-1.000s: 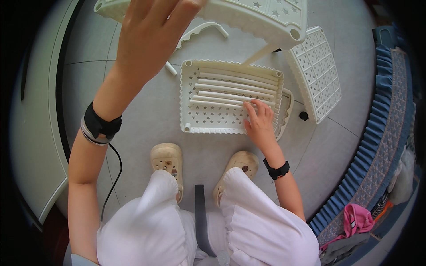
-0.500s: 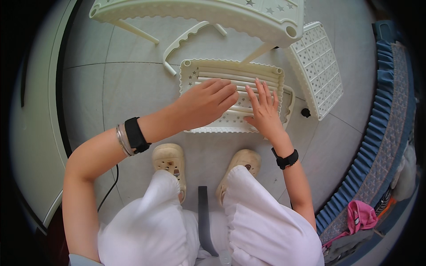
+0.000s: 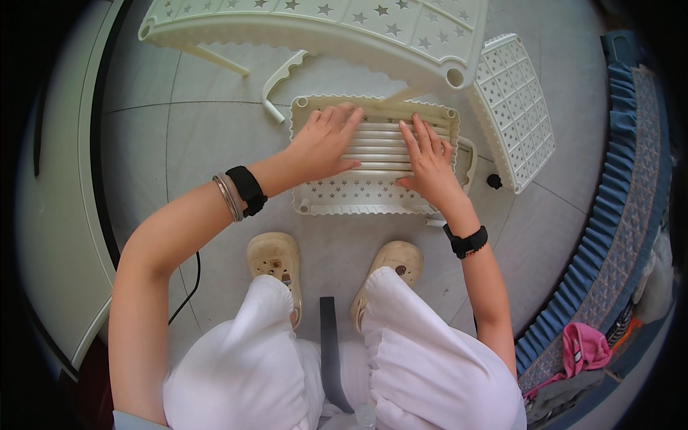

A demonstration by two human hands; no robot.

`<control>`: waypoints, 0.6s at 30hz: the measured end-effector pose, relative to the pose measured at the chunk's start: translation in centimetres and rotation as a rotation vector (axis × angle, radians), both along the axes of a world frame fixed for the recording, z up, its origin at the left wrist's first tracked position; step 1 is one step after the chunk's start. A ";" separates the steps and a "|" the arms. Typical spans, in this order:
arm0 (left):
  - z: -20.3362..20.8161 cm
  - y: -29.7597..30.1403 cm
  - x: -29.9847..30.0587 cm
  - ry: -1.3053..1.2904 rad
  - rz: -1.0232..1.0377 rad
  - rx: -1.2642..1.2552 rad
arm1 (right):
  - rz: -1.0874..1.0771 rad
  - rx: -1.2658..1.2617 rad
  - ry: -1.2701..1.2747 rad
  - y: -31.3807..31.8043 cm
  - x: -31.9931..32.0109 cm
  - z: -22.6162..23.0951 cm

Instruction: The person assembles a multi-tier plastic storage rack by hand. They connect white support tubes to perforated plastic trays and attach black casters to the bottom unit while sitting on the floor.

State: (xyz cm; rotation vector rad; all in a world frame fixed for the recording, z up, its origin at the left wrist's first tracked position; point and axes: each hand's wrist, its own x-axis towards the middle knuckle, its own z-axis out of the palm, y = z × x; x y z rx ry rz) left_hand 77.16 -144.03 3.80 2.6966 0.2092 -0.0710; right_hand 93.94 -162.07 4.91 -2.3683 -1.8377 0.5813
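In a cream plastic shelf tray [image 3: 342,208] with a scalloped rim and star cut-outs, several pale tubes [image 3: 378,145] lie side by side. My left hand [image 3: 322,145] spans their left ends, its fingers stretched toward the far side and its thumb on the near side. Over the right ends, my right hand [image 3: 431,159] rests with spread fingers, its thumb apart at the near edge of the bundle. Both hands are open and touch the tubes. What lies under the palms is hidden.
A larger star-patterned shelf [image 3: 330,25] on legs overhangs the far side. Another shelf tray [image 3: 517,115] leans at right, near a black knob-like piece [image 3: 494,181]. A curved rail [image 3: 272,89] lies on the tiles at far left. My clogs [image 3: 275,261] stand close by.
My left hand has moved left from the middle of the tray to the tubes' left ends, and its fingers have opened out. The tubes now lie closer together and nearer. My right hand has barely moved.
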 end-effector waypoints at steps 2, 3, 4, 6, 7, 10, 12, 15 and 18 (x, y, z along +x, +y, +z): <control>-0.3 0.2 -0.2 0.051 0.092 -0.059 | 0.009 0.010 -0.049 0.2 -0.1 0.1; 0.1 0.2 -0.2 0.052 0.091 -0.059 | 0.008 0.010 -0.048 0.2 -0.1 0.2; 0.5 0.1 -0.4 0.070 0.052 -0.013 | 0.014 0.012 -0.051 0.2 0.0 0.3; 0.9 0.0 -0.5 0.090 0.008 0.034 | 0.014 0.016 -0.053 0.2 0.0 0.5; 0.9 -0.2 -0.4 0.064 -0.007 0.019 | 0.011 0.028 -0.045 0.2 0.0 0.4; 0.9 -0.6 -0.5 0.024 -0.041 -0.012 | -0.001 0.062 -0.035 0.0 0.0 0.8; 1.0 -0.7 -0.5 0.009 -0.061 -0.030 | -0.009 0.081 -0.036 -0.2 0.0 0.8; 1.0 -0.8 -0.5 0.066 -0.121 0.072 | 0.000 0.048 -0.055 -0.3 0.0 0.4; 0.5 -1.4 -1.0 0.106 -0.163 0.158 | 0.018 0.001 -0.064 -0.2 -0.2 0.2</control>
